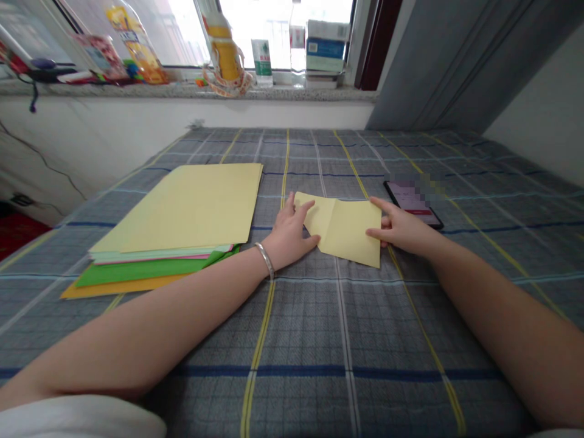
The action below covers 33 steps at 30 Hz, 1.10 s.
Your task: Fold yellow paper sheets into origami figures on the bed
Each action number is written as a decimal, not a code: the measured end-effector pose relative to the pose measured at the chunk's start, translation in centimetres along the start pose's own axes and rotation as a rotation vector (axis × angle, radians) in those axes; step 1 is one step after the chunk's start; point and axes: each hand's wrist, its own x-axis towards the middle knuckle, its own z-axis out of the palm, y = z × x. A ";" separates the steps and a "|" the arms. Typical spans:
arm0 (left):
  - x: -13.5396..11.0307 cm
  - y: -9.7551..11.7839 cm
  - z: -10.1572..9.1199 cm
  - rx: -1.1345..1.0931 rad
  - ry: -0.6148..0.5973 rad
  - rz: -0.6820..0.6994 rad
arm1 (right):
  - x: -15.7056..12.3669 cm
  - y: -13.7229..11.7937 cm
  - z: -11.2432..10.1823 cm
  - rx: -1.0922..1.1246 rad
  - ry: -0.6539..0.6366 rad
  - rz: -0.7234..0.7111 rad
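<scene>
A small sheet of pale yellow paper [350, 226] with a crease down its middle lies on the plaid cloth in front of me. My left hand [294, 234] is at the paper's left end, fingers spread, with the index finger and thumb touching it; a silver bangle [265, 260] circles that wrist. At the right edge, my right hand [399, 228] grips the paper, its thumb and index finger over the top side and other fingers partly hidden at the edge. Left of my hands is a stack of coloured paper [196, 204], yellow on top, with green and orange sheets below.
A phone [413, 204] lies beyond my right hand. The plaid cloth [301, 340] covers the surface. On the windowsill [173, 91] at the back stand bottles, a white and green tube [261, 61] and stacked boxes [325, 47]. A grey curtain [424, 67] hangs at the right.
</scene>
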 end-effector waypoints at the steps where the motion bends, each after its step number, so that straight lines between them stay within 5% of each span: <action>1: -0.1 0.0 -0.1 0.045 -0.025 0.025 | 0.1 0.2 -0.1 -0.034 -0.014 -0.026; 9: -0.3 -0.4 -0.3 0.294 -0.168 0.443 | 0.4 2.1 -0.5 -0.697 0.233 -0.331; 13: -0.3 -0.3 -0.7 0.313 -0.223 0.526 | 0.1 2.6 -0.4 -0.842 0.227 -0.518; 18: -0.3 -0.4 -0.7 0.256 -0.226 0.508 | -0.5 1.9 -0.6 -0.894 0.096 -0.707; 33: 0.6 -1.3 -0.3 0.109 -0.198 0.489 | -1.2 -0.5 0.0 -0.709 -0.075 -0.927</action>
